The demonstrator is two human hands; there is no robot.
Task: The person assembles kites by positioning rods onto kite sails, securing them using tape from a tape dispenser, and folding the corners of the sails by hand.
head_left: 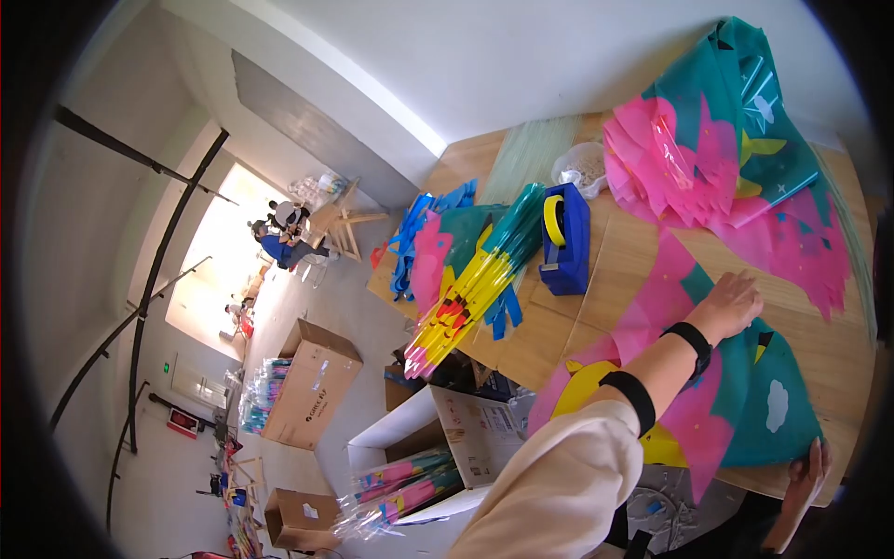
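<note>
Hands (731, 303) (810, 470) on the sheet (722, 396) — grip and long axis unclear — teal corner (796, 443) pointing lower-right.

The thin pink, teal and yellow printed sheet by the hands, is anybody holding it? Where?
Can't tell: on the sheet, the right hand is at the lower corner, the left hand at the upper edge.

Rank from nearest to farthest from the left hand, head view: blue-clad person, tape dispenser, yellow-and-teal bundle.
1. Tape dispenser: on the table, nearest.
2. Yellow-and-teal bundle: beyond the dispenser.
3. Blue-clad person: across the room, near the bright opening.
</note>
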